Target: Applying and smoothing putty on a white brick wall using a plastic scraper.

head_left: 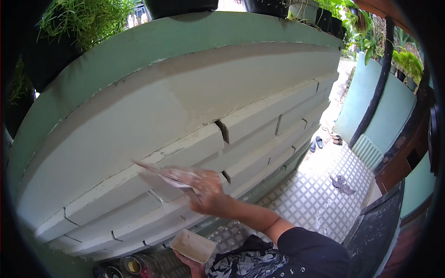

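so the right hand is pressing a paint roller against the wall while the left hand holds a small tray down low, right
Not quite. In the head view the right hand presses a flat putty knife, not a paint roller, against the wall. The left hand does hold the small tray down low.

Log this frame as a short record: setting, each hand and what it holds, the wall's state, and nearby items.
setting: outdoors, low wall beside a patterned tile floor
right hand: grip closed on a putty knife, blade against a pale brick-pattern ledge
left hand: holds a shallow tray of pale filler from below
wall state: whitish coat over the face, green cap on top, dark gaps between blocks
nearby: potted plants on the wall top, sandals, a rag, small cans at the wall's foot
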### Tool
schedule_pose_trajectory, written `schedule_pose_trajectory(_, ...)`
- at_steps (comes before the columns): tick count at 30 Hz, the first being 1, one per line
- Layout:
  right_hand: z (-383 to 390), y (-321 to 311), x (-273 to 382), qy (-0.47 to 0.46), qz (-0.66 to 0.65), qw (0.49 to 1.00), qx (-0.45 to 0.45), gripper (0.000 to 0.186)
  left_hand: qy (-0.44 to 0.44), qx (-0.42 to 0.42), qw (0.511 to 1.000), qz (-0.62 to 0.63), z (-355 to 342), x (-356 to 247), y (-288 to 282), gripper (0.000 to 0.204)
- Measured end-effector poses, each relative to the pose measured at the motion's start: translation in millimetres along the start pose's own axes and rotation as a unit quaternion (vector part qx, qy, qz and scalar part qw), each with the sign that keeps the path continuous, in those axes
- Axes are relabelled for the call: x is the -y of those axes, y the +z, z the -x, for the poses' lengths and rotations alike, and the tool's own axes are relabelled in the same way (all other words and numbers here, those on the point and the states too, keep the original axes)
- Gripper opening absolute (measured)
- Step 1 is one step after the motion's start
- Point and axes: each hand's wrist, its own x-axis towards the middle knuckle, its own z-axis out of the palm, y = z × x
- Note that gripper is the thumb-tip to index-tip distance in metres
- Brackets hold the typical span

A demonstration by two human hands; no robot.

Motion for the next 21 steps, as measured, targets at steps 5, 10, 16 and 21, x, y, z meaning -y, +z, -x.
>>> schedule_pose_trajectory(5, 92.9, 7.0, 34.4, 0.260, -0.078, 0.960, 0.066, 0.035, 0.030, 0.014, 0.998, -0.054, 16.5, -14.0, 20.6, 0.075)
schedule_pose_trajectory(10, 237.9, 14.1, 34.3, 0.588, -0.286, 0.756, 0.038, 0.031, 0.049, -0.028, 0.997, -0.043, 6.2, -21.7, -8.5, 0.079)
schedule_pose_trajectory(16, 247.9, -24.8, 49.7, 0.721, -0.333, 0.591, -0.140, 0.028, -0.037, 0.008, 0.999, 0.014, 3.2, -44.1, 9.0, 0.083)
schedule_pose_trajectory(21, 209.9, -28.0, 55.4, 0.670, -0.335, 0.656, -0.090, 0.028, -0.125, 0.090, 0.987, 0.043, -8.8, -46.3, 17.4, 0.079)
